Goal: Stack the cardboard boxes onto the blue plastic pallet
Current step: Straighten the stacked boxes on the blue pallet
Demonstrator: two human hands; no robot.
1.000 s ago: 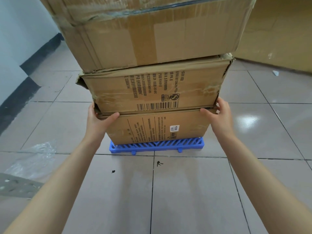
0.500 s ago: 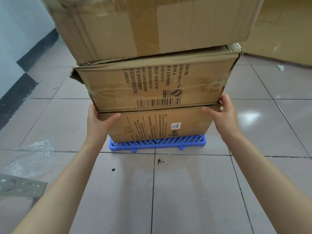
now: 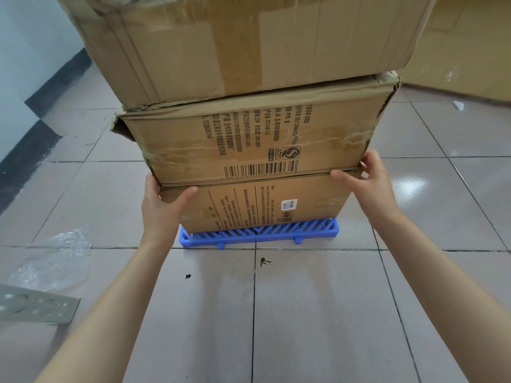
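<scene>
Three cardboard boxes stand stacked on a small blue plastic pallet (image 3: 260, 234) on the tiled floor. The bottom box (image 3: 262, 205) carries a white label. The middle box (image 3: 249, 139) shows printed text and a barcode, with a torn left corner. A large top box (image 3: 243, 40) overhangs both. My left hand (image 3: 161, 208) grips the bottom box's upper left corner, thumb on its front face. My right hand (image 3: 369, 186) holds the upper right corner, fingers at the seam between the bottom and middle boxes.
Crumpled clear plastic film (image 3: 55, 255) and a perforated grey metal strip (image 3: 36, 306) lie on the floor at the left. A white wall with a dark skirting (image 3: 30, 128) runs along the left. More cardboard (image 3: 464, 45) stands at the back right.
The view has closed in on the stack. Both hands stay on the bottom box's upper corners; the boxes have not visibly shifted on the pallet.
</scene>
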